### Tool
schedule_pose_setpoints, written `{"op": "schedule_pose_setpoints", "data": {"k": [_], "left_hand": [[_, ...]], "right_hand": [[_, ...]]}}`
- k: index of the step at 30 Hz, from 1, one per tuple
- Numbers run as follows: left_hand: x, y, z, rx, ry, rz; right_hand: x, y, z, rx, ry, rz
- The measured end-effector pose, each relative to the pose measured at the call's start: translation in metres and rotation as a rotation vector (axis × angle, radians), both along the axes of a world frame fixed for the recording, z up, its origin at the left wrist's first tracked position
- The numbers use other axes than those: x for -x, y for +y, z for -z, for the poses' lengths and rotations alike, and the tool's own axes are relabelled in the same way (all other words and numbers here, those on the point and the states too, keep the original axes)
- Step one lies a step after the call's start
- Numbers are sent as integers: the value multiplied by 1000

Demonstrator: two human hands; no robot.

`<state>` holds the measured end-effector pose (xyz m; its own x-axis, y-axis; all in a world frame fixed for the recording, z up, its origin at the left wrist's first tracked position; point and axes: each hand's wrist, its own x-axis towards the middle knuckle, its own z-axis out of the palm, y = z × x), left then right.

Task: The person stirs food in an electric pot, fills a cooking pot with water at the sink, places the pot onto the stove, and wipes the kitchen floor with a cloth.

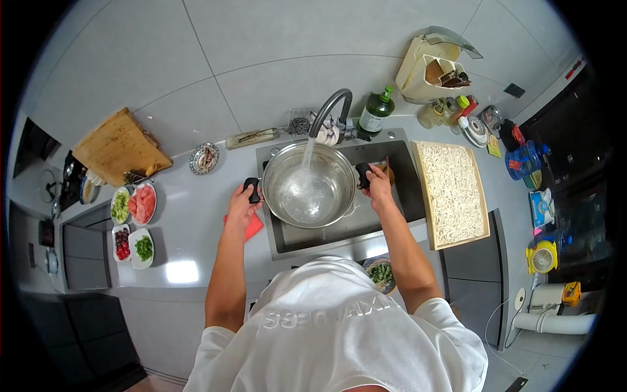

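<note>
Gripping a metal pot (277, 176) from both sides, the person's two hands are level with each other over the sink (297, 243). Left hand (243, 200): thumb and fingers closed on the left black handle (251, 190). Right hand (377, 187): fingers closed round the right black handle (363, 175). Pot position: upright, mouth upward, above the left part of the sink and beneath the dark tap (339, 97); whether its base touches the basin cannot be told. Water (307, 159) falls from the tap into the pot, its surface churned and bright. A red cloth (253, 227) lies on the worktop (189, 228), partly under the left wrist. Behind the sink, beside the tap: a green pump bottle (376, 112). To the right, a shallow wooden tray (423, 196) of pale strips (454, 189) overlaps the sink's edge. Further left: a patterned dish (204, 159), then a plate of pink meat (142, 204) and a dish of chopped greens (144, 248). Against the wall leans a wooden board (119, 147).
</note>
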<state>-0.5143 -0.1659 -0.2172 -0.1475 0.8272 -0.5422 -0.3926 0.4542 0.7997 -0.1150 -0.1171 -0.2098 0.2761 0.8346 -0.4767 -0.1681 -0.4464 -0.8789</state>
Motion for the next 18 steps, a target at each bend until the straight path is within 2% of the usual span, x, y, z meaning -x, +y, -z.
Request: {"op": "schedule_pose_setpoints", "data": {"k": [18], "left_hand": [[1, -3, 10, 17, -2, 2]], "right_hand": [[0, -5, 6, 11, 4, -2]]}}
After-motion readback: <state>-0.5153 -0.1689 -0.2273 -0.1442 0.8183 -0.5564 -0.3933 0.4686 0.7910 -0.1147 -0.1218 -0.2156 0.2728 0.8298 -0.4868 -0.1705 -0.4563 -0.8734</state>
